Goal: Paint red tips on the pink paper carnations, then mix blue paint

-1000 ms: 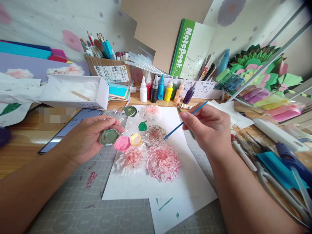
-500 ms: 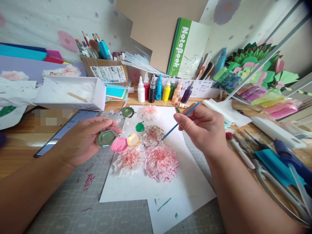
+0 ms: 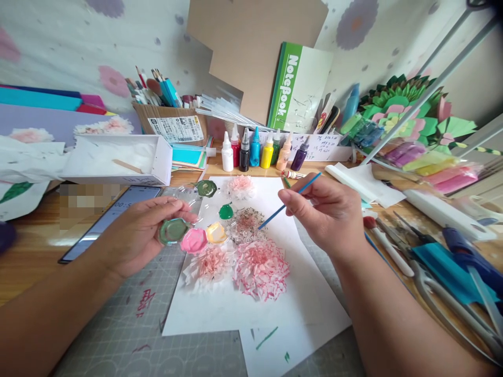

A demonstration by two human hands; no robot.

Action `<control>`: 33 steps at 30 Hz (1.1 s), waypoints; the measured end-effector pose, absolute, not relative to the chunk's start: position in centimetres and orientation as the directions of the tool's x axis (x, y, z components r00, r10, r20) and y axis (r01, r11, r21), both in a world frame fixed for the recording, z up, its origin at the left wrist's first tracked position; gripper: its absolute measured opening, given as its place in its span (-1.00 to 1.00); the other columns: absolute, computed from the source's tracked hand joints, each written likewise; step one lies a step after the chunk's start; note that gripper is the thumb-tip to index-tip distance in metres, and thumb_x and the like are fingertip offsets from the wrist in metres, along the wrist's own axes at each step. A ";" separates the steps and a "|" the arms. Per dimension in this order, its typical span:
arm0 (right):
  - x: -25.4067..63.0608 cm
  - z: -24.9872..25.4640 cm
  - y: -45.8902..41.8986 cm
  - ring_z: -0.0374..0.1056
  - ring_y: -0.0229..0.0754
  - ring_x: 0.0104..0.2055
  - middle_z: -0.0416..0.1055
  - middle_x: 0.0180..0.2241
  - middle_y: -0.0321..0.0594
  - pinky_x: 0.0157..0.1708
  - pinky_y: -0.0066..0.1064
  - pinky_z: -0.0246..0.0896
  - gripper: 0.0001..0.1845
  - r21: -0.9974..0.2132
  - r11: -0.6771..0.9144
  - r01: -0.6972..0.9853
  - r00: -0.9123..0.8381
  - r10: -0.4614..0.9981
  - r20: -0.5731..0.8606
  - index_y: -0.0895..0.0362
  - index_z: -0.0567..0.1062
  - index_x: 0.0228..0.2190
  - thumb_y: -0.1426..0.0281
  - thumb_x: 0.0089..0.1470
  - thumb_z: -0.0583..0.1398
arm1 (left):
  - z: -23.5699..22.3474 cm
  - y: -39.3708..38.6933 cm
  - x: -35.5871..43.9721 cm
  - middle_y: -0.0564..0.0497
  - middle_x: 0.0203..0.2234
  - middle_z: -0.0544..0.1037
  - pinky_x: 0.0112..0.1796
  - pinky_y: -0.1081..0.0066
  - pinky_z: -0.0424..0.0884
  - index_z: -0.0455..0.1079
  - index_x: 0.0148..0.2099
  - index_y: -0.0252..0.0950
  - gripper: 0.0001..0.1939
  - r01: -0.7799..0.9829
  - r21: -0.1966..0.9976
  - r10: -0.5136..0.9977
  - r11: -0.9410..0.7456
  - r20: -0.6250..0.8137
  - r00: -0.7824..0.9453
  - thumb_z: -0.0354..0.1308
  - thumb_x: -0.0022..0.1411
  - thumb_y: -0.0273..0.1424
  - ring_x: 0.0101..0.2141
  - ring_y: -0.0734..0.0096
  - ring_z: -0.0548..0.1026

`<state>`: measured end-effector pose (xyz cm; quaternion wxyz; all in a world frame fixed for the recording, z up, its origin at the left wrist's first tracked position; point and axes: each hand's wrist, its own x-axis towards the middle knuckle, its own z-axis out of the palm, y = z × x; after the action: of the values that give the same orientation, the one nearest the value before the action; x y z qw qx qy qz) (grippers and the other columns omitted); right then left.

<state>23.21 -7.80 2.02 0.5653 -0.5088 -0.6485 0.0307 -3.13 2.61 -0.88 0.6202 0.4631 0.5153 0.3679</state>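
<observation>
Right hand point(image 3: 322, 209) and brush point(image 3: 290, 200) have moved slightly toward the left edge of the sheet point(image 3: 251, 317) since a second ago; left hand point(image 3: 147, 228) holds position. Right fingers are pinched on the brush, its tip at the dark-edged flower point(image 3: 247, 224); from where I stand, contact cannot be confirmed. This flower lies between a pale flower point(image 3: 240, 187) near the sheet's far edge and the pink-edged flower point(image 3: 262, 269). Left fingers grip the palette point(image 3: 207, 212) over the sheet's left edge. Bottles point(image 3: 268, 154) stand toward the worktop's point(image 3: 23, 277) far edge.
</observation>
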 end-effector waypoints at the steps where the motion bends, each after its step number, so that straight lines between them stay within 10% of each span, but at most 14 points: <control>1: 23.3 2.0 -7.8 0.26 -0.36 -0.65 0.39 -0.68 -0.39 -0.60 -0.48 0.13 -0.68 -0.617 0.479 0.624 0.172 0.687 0.706 0.10 0.40 -0.62 0.33 0.10 0.31 | -0.9 2.6 -3.1 -0.05 -0.53 0.65 -0.50 0.53 0.39 0.57 -0.40 -0.27 -0.73 0.021 0.954 0.932 0.300 -0.298 0.206 0.45 -0.11 -0.21 -0.49 0.40 0.49; 21: 22.8 2.0 -7.7 0.27 -0.38 -0.64 0.39 -0.68 -0.38 -0.60 -0.50 0.12 -0.68 -0.541 0.521 0.660 0.109 0.646 0.756 0.12 0.42 -0.61 0.36 0.12 0.31 | -0.6 2.4 -2.7 -0.07 -0.54 0.65 -0.53 0.53 0.40 0.56 -0.40 -0.28 -0.75 0.029 0.952 0.937 0.306 -0.306 0.166 0.43 -0.13 -0.25 -0.50 0.38 0.49; 33: 25.5 1.4 -7.1 0.16 -0.37 -0.65 0.26 -0.71 -0.40 -0.65 -0.45 -0.04 -0.54 -0.708 0.427 0.563 0.240 0.735 0.634 0.10 0.32 -0.66 0.13 0.07 0.32 | -1.0 2.9 -3.1 -0.03 -0.53 0.63 -0.48 0.54 0.40 0.55 -0.40 -0.27 -0.83 0.033 0.957 0.939 0.287 -0.288 0.190 0.39 -0.04 -0.31 -0.46 0.40 0.49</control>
<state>25.54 -7.12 1.40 0.5823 -0.5301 -0.6119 0.0740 -3.05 2.91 -1.01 0.6124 0.4688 0.5180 0.3700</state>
